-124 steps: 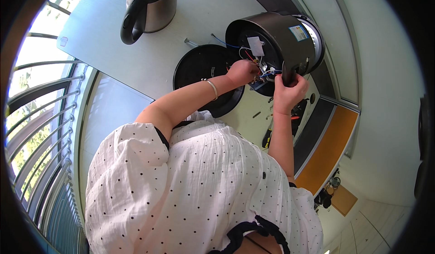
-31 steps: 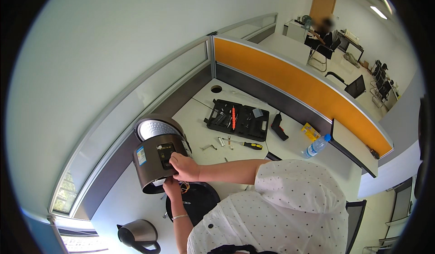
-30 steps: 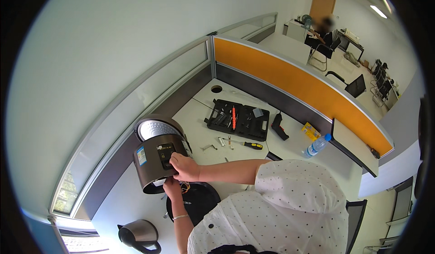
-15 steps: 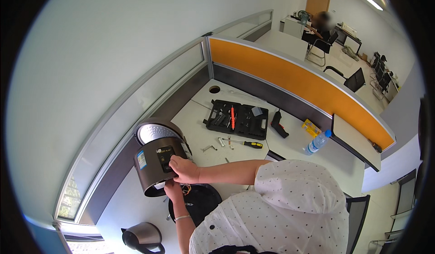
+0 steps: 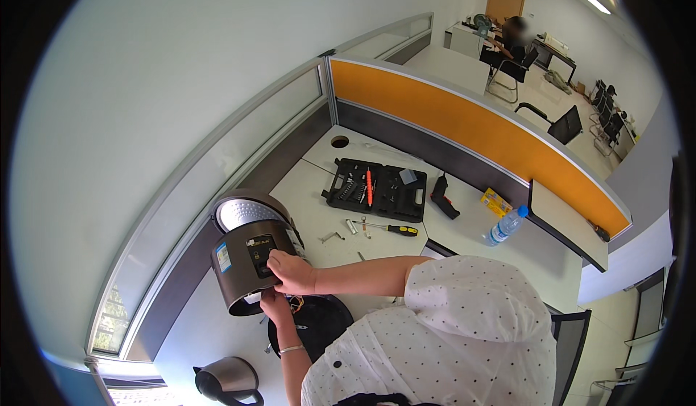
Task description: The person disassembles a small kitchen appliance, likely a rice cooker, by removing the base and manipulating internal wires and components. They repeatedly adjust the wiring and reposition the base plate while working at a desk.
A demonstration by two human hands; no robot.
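A brown rice cooker (image 5: 235, 267) lies tipped, its lid (image 5: 250, 214) hanging open at the far side and its open underside toward me. My right hand (image 5: 291, 272) is closed at the edge of the cooker's dark control panel (image 5: 259, 254), thumb on the front. Just below it, my left hand (image 5: 274, 304) reaches up to the lower rim, its fingertips hidden by the shell. Coloured wires (image 5: 296, 304) show beside the left hand. Under them a round black base (image 5: 315, 328) rests on the desk.
On the desk are an open black tool case (image 5: 375, 191), a yellow-black screwdriver (image 5: 402, 230), small metal parts (image 5: 351, 226), a cordless driver (image 5: 444, 197), a yellow packet (image 5: 496, 202) and a water bottle (image 5: 505, 226). A kettle (image 5: 228, 378) stands near left. Partition panels (image 5: 464, 127) border the desk.
The view has shifted slightly. Both hands stay at the cooker's lower front edge, with only a slight movement of the fingers.
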